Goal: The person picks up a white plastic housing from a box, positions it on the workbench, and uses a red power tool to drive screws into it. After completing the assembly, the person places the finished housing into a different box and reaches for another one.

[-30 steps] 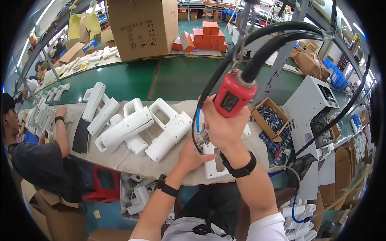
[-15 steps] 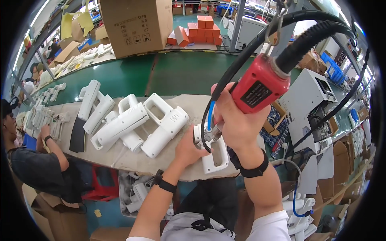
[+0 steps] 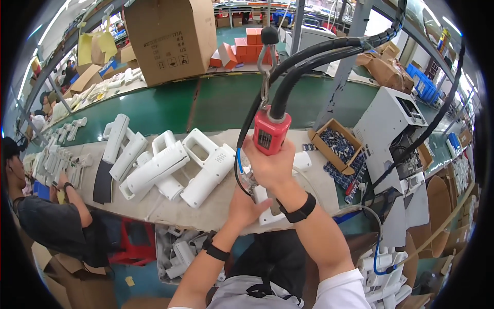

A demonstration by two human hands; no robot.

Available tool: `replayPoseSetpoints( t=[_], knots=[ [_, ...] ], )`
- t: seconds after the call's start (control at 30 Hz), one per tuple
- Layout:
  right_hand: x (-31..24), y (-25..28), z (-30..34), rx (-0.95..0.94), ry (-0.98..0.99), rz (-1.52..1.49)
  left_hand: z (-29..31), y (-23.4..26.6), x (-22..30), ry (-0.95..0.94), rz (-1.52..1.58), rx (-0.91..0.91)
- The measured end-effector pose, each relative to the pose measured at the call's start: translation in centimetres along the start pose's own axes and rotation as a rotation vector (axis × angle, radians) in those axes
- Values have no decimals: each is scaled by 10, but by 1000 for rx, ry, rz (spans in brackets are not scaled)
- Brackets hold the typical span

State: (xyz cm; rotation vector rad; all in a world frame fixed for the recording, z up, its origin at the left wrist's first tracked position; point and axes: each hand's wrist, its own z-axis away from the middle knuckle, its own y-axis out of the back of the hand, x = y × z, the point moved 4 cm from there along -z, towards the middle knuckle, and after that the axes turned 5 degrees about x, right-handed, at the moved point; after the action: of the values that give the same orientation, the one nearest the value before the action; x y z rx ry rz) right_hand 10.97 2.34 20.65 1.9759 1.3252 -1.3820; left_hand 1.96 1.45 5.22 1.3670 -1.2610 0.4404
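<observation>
My right hand (image 3: pixel 274 166) is closed round the body of a red power screwdriver (image 3: pixel 271 133), held nearly upright. A hook holds the tool from above, and a thick black cable and a blue hose run to it. Its metal tip is mostly hidden by my hands, over a white plastic handheld housing with a looped handle (image 3: pixel 271 218). My left hand (image 3: pixel 244 207) grips that housing near the tip and steadies it on the brown bench cover. Left of it lie several similar white housings (image 3: pixel 208 174), some stacked across each other.
An open carton of small dark parts (image 3: pixel 333 149) stands to the right, beside a white machine (image 3: pixel 387 126). Behind the bench runs a green conveyor (image 3: pixel 231 100), with a large carton (image 3: pixel 172 41) beyond. A co-worker (image 3: pixel 49 221) works at left. Below is a bin of white parts (image 3: pixel 180 252).
The red screwdriver and my right hand have moved left and lower, and the tool now stands more upright. My left hand stays on the housing.
</observation>
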Motion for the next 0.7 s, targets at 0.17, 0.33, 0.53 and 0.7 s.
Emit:
replayPoseSetpoints(
  t=[0.17, 0.33, 0.53, 0.7],
  knots=[
    [-74, 35, -5, 81, 199, 36, -19, -8, -46, 174, 18, 64],
    [-74, 57, 4, 74, 157, 18, -35, -3, -44, 81, -60, 53],
    [-44, 66, 9, 105, 108, 51, -28, -3, -37, 138, -91, 87],
    [20, 71, 24, 215, -36, 94, -34, -12, -45, 62, -101, 95]
  ],
)
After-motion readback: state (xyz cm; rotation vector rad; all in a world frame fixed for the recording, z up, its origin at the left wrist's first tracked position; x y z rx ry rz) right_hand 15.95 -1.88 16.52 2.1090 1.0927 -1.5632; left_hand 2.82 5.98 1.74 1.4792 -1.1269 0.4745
